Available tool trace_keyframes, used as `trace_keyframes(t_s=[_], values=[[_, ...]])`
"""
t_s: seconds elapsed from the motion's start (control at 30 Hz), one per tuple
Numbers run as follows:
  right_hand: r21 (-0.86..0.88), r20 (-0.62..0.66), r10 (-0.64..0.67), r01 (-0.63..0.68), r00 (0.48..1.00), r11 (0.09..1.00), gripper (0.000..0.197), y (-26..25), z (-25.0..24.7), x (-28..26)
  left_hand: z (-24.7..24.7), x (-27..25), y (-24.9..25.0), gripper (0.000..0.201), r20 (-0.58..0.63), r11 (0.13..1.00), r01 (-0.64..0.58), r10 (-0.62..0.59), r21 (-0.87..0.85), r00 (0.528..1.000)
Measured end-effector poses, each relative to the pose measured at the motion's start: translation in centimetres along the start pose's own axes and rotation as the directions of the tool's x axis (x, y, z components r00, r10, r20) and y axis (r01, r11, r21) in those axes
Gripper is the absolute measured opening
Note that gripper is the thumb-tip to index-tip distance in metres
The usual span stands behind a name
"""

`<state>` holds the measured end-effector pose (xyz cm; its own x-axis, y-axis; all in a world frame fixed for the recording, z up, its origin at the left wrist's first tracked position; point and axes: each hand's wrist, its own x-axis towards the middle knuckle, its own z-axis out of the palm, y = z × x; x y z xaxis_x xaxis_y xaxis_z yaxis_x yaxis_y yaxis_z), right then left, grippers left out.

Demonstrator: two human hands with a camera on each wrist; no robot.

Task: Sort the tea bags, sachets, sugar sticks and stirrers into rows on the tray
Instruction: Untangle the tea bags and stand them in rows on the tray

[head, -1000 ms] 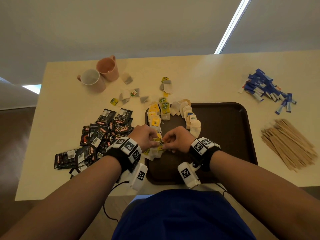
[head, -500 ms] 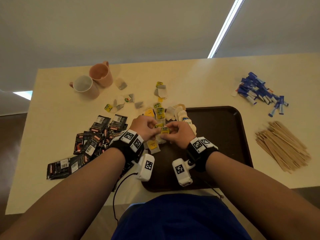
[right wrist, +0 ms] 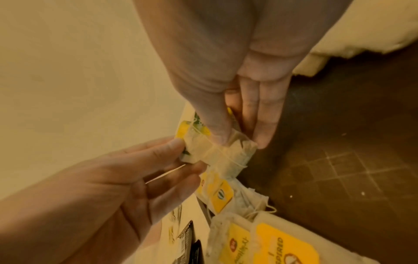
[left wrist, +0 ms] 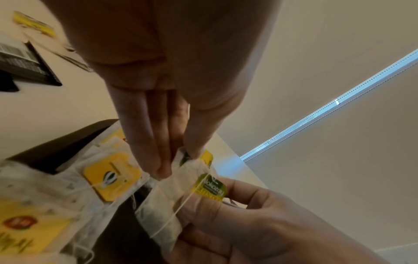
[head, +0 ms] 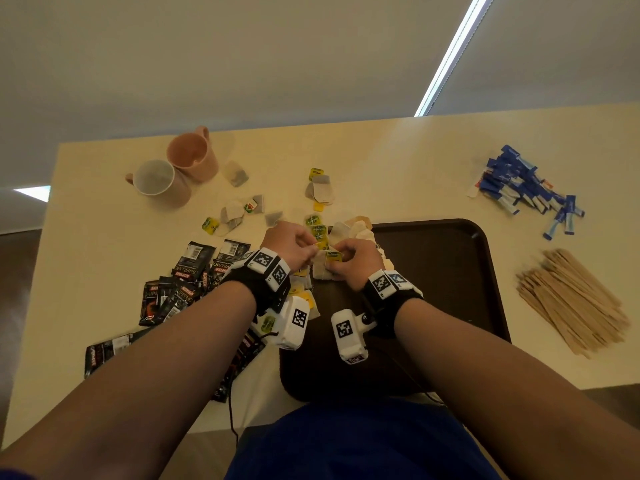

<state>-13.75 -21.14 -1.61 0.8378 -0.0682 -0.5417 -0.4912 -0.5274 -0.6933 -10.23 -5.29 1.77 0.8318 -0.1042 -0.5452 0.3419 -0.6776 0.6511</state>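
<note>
Pale tabletop is seen beneath a plain wall, and on it, from left to right, lie two mugs, a heap of black sachets, loose tea bags, a dark tray, blue sugar sticks and wooden stirrers.

One tea bag is held above the tray's left edge, over a row of tea bags already laid there. By the left hand its upper corner is pinched between thumb and fingertips. By the right hand the bag is pinched near its yellow tag, with the string stretched across the paper.

The bag is judged to be very light, soft and limp, its thin paper easily torn if pulled from both ends. The string is likely to snag on neighbouring tags. Hold is best taken at the folded top or the stiff tag, and the bag is best lowered flat rather than dragged.
</note>
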Motion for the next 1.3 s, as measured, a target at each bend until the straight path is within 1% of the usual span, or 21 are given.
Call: trace_keyframes(t_s=[0.13, 0.2, 0.33, 0.43, 0.5, 0.63, 0.73, 0.83, 0.97, 1.03, 1.1, 1.17, 1.2, 1.3], values=[[0.016, -0.031, 0.007, -0.006, 0.999, 1.000, 0.037, 0.1, 0.1, 0.2, -0.2, 0.7, 0.1, 0.005, -0.005, 0.998, -0.022, 0.022, 0.065, 1.000], [0.020, -0.042, 0.026, -0.025, 0.999, 0.999, 0.041, 0.1, 0.1, 0.3, -0.3, 1.2, 0.0, 0.007, 0.011, 0.991, -0.047, 0.046, 0.128, 0.999], [-0.045, -0.054, 0.042, -0.044, 0.998, 0.998, 0.035, 0.1, -0.1, 0.3, -0.6, 2.3, 0.6, 0.008, 0.063, 0.958, -0.095, 0.081, 0.271, 0.995], [-0.104, -0.037, 0.038, -0.041, 0.999, 0.994, 0.028, 0.0, -0.3, 0.1, -0.7, 2.9, 1.8, 0.013, 0.171, 0.893, -0.170, 0.107, 0.416, 0.979], [-0.117, -0.013, 0.034, -0.035, 0.999, 0.993, 0.025, -0.1, -0.3, 0.1, -0.8, 3.3, 2.6, 0.015, 0.223, 0.849, -0.205, 0.106, 0.487, 0.969], [-0.168, 0.008, 0.009, -0.008, 1.000, 0.986, 0.023, -0.3, -0.1, 0.1, -0.5, 3.8, 3.8, 0.026, 0.278, 0.799, -0.234, 0.088, 0.554, 0.957], [-0.175, 0.002, 0.013, -0.012, 1.000, 0.984, 0.023, -0.4, 0.1, 0.4, -0.4, 3.8, 4.3, 0.024, 0.287, 0.760, -0.267, 0.111, 0.593, 0.951], [-0.163, -0.002, 0.026, -0.026, 1.000, 0.986, 0.023, -0.6, 0.2, 0.7, -0.5, 3.8, 3.6, 0.024, 0.266, 0.754, -0.279, 0.142, 0.595, 0.953], [-0.122, -0.006, 0.024, -0.025, 1.000, 0.992, 0.024, -0.6, 0.4, 0.8, -1.7, 3.3, 2.6, 0.012, 0.177, 0.816, -0.254, 0.188, 0.520, 0.966], [-0.078, -0.013, 0.010, -0.011, 1.000, 0.997, 0.025, -0.7, 0.5, 0.6, -2.2, 2.8, 1.9, 0.010, 0.154, 0.861, -0.238, 0.188, 0.449, 0.970], [-0.014, -0.011, -0.006, 0.006, 1.000, 1.000, 0.027, -0.8, 0.5, 0.4, -2.3, 2.1, 1.3, 0.016, 0.188, 0.900, -0.224, 0.163, 0.375, 0.969], [0.075, 0.008, -0.020, 0.019, 1.000, 0.997, 0.028, -1.0, 0.4, 0.1, -2.2, 1.6, 0.9, 0.023, 0.239, 0.907, -0.228, 0.149, 0.353, 0.960], [0.106, 0.013, -0.033, 0.031, 0.999, 0.994, 0.027, -1.1, 0.4, -0.1, -2.1, 1.4, 0.8, 0.023, 0.244, 0.913, -0.221, 0.140, 0.344, 0.960], [0.178, 0.026, -0.062, 0.056, 0.998, 0.982, 0.027, -1.5, -0.1, -0.6, -2.3, 1.1, 0.6, 0.015, 0.228, 0.939, -0.181, 0.115, 0.294, 0.967]])
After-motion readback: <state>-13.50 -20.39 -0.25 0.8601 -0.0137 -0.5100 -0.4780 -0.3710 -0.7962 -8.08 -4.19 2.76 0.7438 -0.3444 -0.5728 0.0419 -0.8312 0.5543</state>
